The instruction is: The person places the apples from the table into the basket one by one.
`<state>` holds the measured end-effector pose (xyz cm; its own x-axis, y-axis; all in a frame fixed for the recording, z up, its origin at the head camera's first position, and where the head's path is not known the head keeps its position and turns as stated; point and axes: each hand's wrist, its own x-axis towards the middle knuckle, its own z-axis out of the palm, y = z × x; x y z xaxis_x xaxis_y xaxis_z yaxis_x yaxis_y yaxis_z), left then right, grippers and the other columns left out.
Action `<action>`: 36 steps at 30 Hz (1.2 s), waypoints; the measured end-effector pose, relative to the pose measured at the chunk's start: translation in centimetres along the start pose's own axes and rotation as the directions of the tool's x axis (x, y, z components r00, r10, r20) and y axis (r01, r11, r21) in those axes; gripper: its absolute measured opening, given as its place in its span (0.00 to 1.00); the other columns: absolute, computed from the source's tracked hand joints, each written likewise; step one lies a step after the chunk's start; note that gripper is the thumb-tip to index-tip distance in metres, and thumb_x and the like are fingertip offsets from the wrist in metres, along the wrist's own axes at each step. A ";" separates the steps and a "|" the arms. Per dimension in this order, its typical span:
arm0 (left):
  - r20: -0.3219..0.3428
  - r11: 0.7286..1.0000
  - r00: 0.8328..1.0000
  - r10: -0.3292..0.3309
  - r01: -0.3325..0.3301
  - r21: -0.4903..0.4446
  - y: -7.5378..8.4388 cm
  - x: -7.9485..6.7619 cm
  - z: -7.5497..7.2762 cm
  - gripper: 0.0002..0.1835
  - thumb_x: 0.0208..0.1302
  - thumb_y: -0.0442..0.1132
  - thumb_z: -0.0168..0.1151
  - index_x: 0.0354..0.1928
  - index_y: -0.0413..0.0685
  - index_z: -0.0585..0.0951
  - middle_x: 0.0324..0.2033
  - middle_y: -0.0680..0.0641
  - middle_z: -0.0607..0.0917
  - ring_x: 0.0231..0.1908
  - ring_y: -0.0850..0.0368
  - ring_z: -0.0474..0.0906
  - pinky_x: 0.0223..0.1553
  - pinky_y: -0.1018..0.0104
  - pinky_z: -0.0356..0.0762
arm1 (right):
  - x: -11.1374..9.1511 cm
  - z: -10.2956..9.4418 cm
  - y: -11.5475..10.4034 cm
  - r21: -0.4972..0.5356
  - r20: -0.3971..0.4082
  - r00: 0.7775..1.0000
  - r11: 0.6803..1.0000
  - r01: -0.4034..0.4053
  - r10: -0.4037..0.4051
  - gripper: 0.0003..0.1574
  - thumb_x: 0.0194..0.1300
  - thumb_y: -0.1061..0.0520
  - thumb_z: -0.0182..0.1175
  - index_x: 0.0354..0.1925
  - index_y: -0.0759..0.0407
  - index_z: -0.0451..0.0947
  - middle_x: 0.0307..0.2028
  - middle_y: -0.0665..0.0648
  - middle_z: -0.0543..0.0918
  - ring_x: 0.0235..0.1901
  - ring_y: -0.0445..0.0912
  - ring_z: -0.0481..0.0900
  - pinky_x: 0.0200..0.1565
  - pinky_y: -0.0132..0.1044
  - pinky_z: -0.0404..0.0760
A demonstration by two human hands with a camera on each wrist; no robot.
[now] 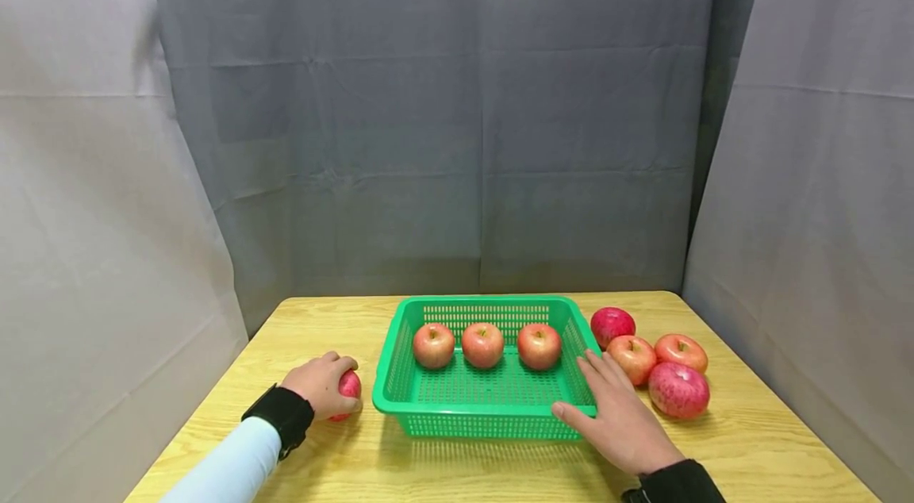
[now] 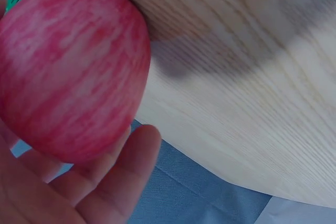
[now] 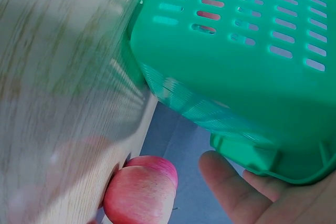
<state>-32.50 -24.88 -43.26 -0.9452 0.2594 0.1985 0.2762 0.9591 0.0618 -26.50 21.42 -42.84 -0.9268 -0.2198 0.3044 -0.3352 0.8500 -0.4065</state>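
Note:
To the left of the green plastic basket [image 1: 485,410], my left hand [image 1: 319,384] holds a streaked pink-red apple [image 2: 73,72] from above, fingers curled round it. In the head view the hand hides much of that apple. Across the basket's near right corner lies my right hand [image 1: 614,412], its fingers stretched out and touching the rim. Inside the basket, three yellowish-red apples [image 1: 482,345] stand in a row toward the back. The right wrist view shows the basket's perforated wall [image 3: 231,66] close to the right hand.
Right of the basket sit several fruits: a deep red one [image 1: 612,326] at the back, two lighter apples [image 1: 632,360], and a large speckled pink-red one [image 1: 679,390]. The wooden table [image 1: 464,475] has grey cloth [image 1: 457,130] behind and pale cloth at both sides.

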 end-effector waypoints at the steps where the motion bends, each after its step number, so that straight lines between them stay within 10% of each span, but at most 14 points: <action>1: 0.000 1.000 1.000 -0.002 0.002 0.000 -0.1 0.0 0.1 0.30 0.39 0.57 0.72 0.48 0.54 0.80 0.33 0.51 0.77 0.28 0.54 0.73 0.30 0.55 0.77 | 0.0 0.1 0.0 0.001 0.002 1.000 1.000 -0.003 0.003 0.62 0.57 0.19 0.46 0.68 0.65 0.58 0.68 0.66 0.58 0.67 0.62 0.44 0.61 0.68 0.55; 13: 0.002 1.000 1.000 -0.011 0.011 0.006 -0.6 0.6 0.4 0.29 0.40 0.57 0.71 0.47 0.56 0.79 0.33 0.53 0.77 0.27 0.55 0.72 0.29 0.54 0.76 | 0.0 0.4 0.1 0.000 0.001 1.000 1.000 -0.007 0.007 0.62 0.56 0.19 0.46 0.68 0.65 0.59 0.68 0.65 0.58 0.67 0.61 0.44 0.61 0.67 0.56; 36: -0.072 0.997 0.994 0.079 -0.077 0.030 1.8 3.1 -5.5 0.26 0.44 0.54 0.69 0.48 0.56 0.79 0.35 0.52 0.78 0.28 0.56 0.73 0.27 0.56 0.76 | -0.1 0.0 -0.1 0.006 -0.012 1.000 1.000 0.012 -0.012 0.61 0.58 0.20 0.46 0.68 0.66 0.58 0.68 0.66 0.58 0.67 0.62 0.44 0.61 0.67 0.55</action>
<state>-34.01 -23.00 -37.16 -0.9053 0.3255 0.2730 0.3428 0.9392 0.0169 -26.42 21.33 -42.85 -0.9205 -0.2242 0.3200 -0.3475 0.8443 -0.4080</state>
